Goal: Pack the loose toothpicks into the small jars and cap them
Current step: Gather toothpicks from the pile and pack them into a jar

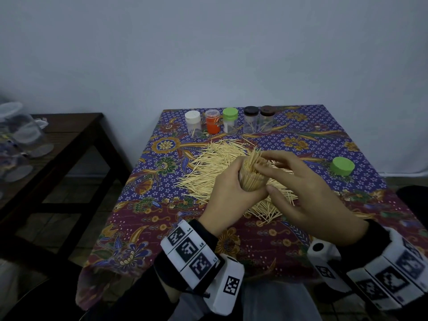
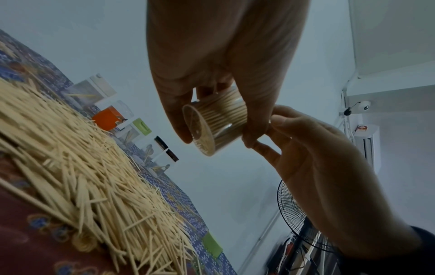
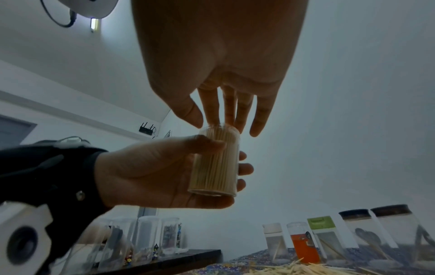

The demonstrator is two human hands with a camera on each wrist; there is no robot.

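Observation:
My left hand grips a clear jar packed with upright toothpicks, lifted above the table. The jar has no cap, and toothpick tips stick out of its mouth. My right hand reaches over that mouth with straight fingers touching the toothpick tips. The thumb lies beside the jar. A big pile of loose toothpicks covers the patterned cloth under both hands. A loose green cap lies on the right of the table.
Several capped jars stand in a row at the back: white, orange, green, black, brown. A dark side table with clear containers stands left. A floor fan is beyond the table.

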